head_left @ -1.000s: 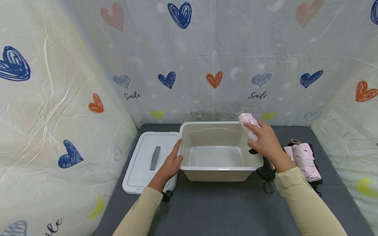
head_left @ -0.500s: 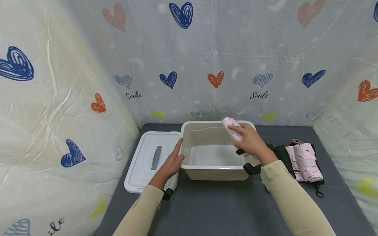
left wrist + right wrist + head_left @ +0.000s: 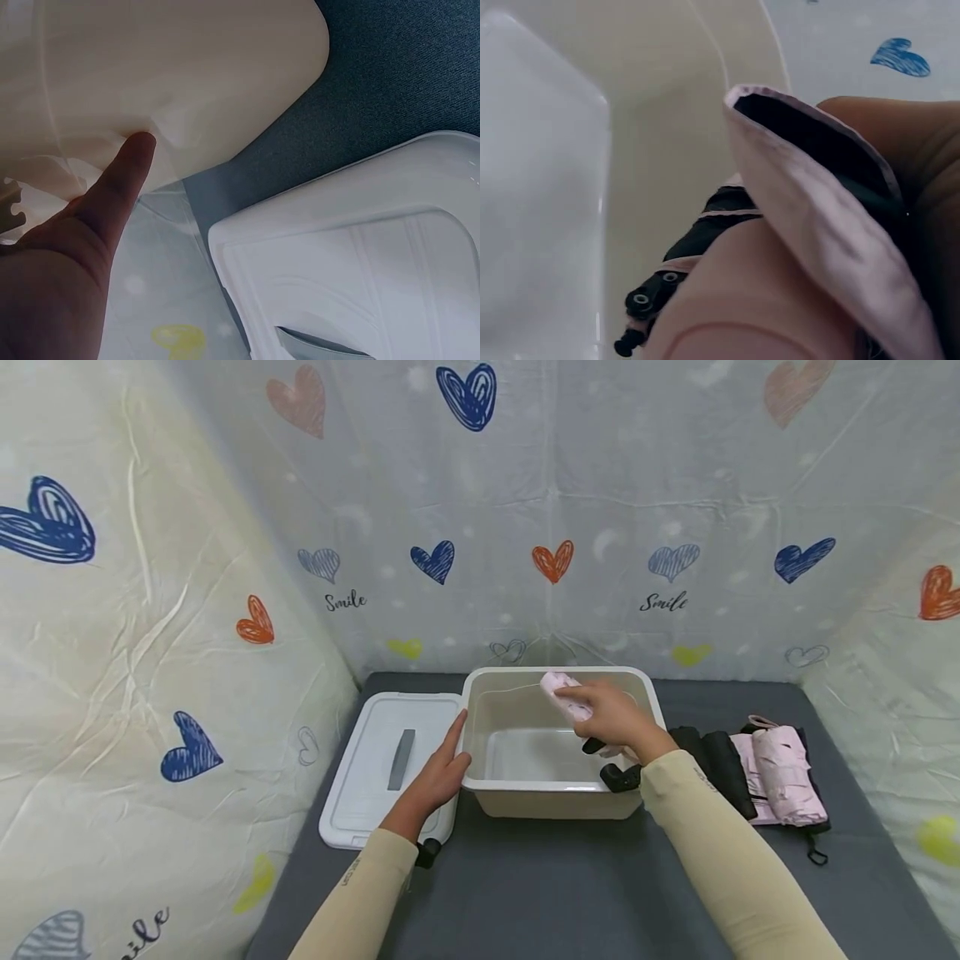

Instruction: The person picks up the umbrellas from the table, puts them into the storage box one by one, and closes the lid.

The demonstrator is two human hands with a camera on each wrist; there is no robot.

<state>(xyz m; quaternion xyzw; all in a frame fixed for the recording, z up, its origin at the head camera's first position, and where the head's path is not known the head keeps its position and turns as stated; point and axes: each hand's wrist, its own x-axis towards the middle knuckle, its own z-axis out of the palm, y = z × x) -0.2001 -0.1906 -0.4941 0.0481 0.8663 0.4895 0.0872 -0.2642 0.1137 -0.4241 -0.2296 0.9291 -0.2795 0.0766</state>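
Observation:
A folded compact umbrella (image 3: 562,695), pink outside and dark inside, is gripped in my right hand (image 3: 617,718) over the right part of the cream storage box (image 3: 555,803). In the right wrist view the umbrella's fabric (image 3: 817,217) flares along its edge, and dark rib joints (image 3: 649,294) show below it. My left hand (image 3: 437,778) rests against the box's left side with straight fingers. The left wrist view shows a straight digit (image 3: 124,176) touching the outer wall (image 3: 187,60).
Left of the box lies its white lid (image 3: 360,785) with a grey handle (image 3: 401,760). To the right, a pink folded umbrella (image 3: 783,777) and a black one (image 3: 727,772) lie together on the dark grey table (image 3: 517,885). A heart-printed curtain (image 3: 495,602) surrounds the table.
My right hand has carried the pink umbrella leftward and lower, from the box's right rim to over its inside. The left hand has stayed at the box's side.

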